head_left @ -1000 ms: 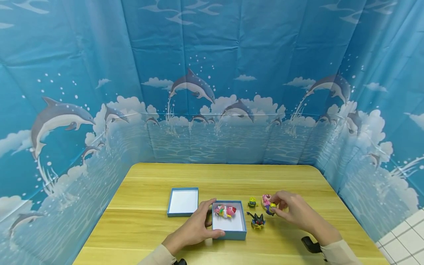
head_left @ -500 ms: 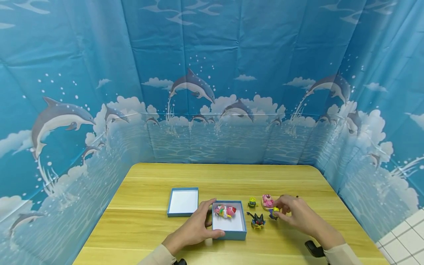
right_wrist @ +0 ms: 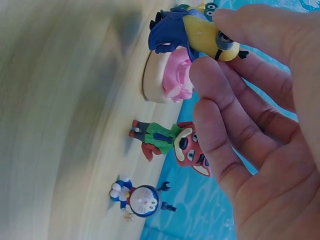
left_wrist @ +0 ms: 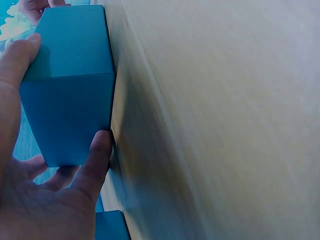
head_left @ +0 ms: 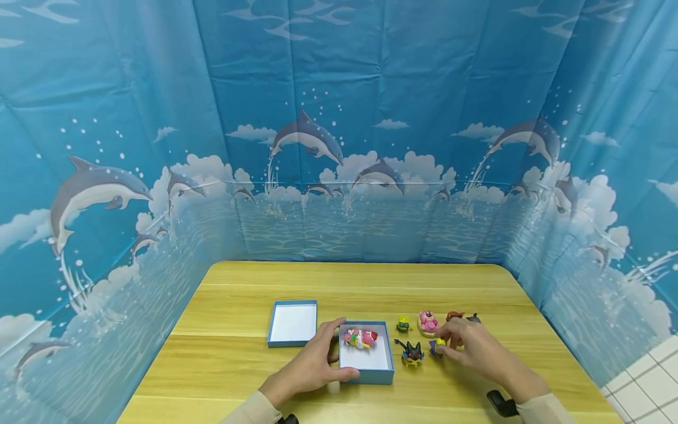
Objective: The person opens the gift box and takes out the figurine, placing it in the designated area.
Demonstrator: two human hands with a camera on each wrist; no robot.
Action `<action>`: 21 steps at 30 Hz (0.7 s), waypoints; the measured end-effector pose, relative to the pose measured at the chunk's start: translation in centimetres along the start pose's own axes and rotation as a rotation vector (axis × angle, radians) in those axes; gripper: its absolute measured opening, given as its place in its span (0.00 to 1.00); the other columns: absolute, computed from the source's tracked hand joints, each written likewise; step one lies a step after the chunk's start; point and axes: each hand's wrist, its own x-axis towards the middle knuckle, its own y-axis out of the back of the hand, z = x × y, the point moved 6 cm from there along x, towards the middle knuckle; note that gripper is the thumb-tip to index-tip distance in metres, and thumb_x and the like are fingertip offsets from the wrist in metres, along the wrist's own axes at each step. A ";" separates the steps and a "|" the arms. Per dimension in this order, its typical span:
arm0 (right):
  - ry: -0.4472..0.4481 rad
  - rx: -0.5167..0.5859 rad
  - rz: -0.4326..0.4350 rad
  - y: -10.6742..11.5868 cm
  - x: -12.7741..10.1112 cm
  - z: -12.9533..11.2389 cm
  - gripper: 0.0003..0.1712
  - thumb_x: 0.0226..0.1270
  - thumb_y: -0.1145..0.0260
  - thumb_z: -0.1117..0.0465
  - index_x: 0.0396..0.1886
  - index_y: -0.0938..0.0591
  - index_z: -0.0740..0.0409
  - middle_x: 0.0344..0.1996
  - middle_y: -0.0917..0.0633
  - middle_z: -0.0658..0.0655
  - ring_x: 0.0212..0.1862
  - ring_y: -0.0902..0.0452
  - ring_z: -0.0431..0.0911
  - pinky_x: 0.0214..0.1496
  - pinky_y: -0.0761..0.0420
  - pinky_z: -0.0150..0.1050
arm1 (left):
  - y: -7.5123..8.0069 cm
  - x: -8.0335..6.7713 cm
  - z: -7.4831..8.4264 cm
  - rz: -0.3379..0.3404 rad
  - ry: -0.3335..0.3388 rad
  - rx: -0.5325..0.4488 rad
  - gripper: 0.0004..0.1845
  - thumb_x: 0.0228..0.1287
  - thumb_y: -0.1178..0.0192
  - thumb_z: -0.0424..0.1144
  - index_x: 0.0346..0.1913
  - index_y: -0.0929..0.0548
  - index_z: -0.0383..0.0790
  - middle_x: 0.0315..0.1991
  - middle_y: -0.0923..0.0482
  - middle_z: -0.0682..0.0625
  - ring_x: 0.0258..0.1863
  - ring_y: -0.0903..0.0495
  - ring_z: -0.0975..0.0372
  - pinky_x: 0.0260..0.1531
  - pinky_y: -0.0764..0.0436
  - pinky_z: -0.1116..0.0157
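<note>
My left hand [head_left: 315, 362] holds the blue open box [head_left: 366, 376] at its left side, thumb on the front wall and fingers along the left and back, as the left wrist view shows. Inside the box lies a pink and white figurine [head_left: 361, 338]. My right hand [head_left: 479, 350] pinches a minion figurine [right_wrist: 205, 37] between thumb and fingertips; it has a yellow head with a goggle and a blue-purple outfit. In the head view it is just right of a black horned figurine [head_left: 412, 354].
A box lid [head_left: 293, 323] lies inner side up at the left. Behind my right hand stand a pink bear figurine [head_left: 427, 323], a fox figurine [right_wrist: 162, 140] in green and a blue-and-white cat figurine [right_wrist: 140, 199]. A small yellow-green figurine [head_left: 404, 324] stands behind the black one.
My right hand has moved the minion figurine from in front of the pink bear toward me and slightly right, beside the black figurine. My left hand and the box have stayed put.
</note>
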 end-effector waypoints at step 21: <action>0.002 0.021 -0.045 -1.4 -0.5 0.2 0.13 0.68 0.10 0.63 0.45 0.07 0.54 0.39 0.10 0.47 0.34 0.20 0.30 0.34 0.17 0.30 | -0.1 -0.1 0.0 -0.006 0.003 0.017 0.63 0.71 0.20 0.69 0.97 0.46 0.54 0.92 0.39 0.46 0.85 0.27 0.49 0.83 0.22 0.40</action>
